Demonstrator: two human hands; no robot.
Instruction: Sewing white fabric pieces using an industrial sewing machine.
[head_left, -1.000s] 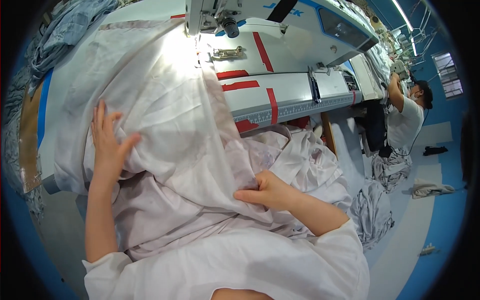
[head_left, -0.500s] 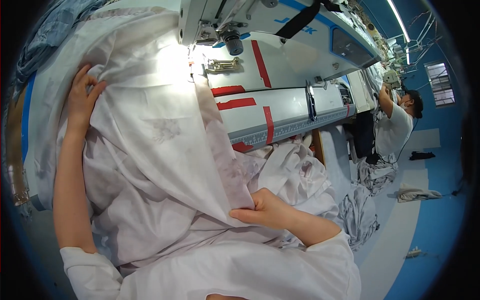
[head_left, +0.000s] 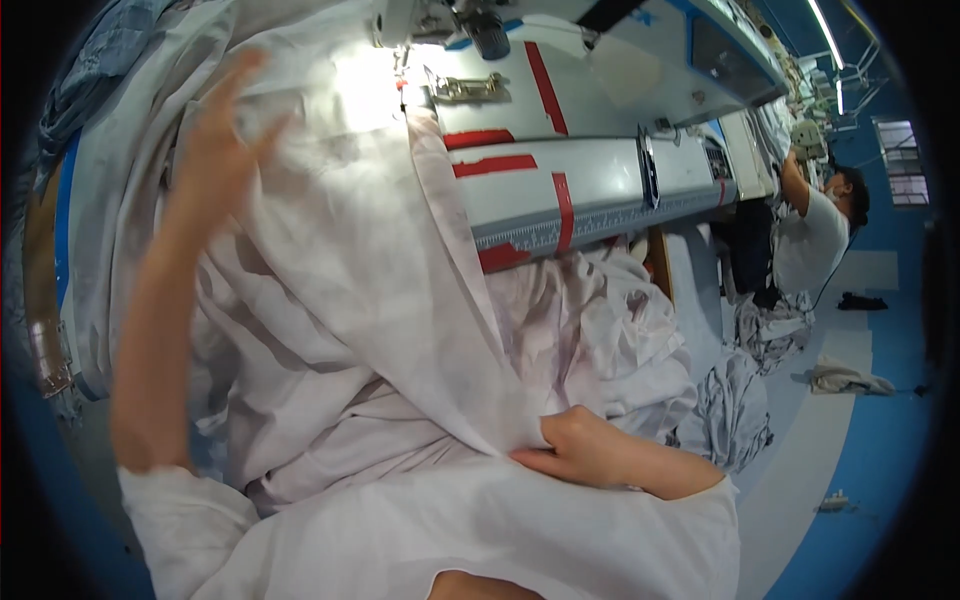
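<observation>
A large sheet of pale, whitish cloth [head_left: 340,230] covers the table on the left and runs down to my lap. One long edge of it leads up to the lit needle area of a white sewing machine [head_left: 690,95]. My right hand [head_left: 580,448] is closed on that edge low down near my body, pulling it fairly straight. My left hand [head_left: 225,150], blurred by motion, is over the upper left part of the cloth. Its thumb and fingers are apart, and whether it touches the cloth I cannot tell. A small metal fitting [head_left: 468,88] sits right of the needle.
Red tape strips [head_left: 545,90] and a ruler scale [head_left: 600,226] mark the machine bed, where thread snips [head_left: 649,172] lie. Bunched cloth [head_left: 600,330] hangs below its front edge. Blue fabric [head_left: 85,90] is piled far left. A co-worker [head_left: 812,235] sits at the right.
My left hand has shifted up and right, its fingers spreading. My right hand has drawn the cloth edge right and slightly down. The whole view has moved a little.
</observation>
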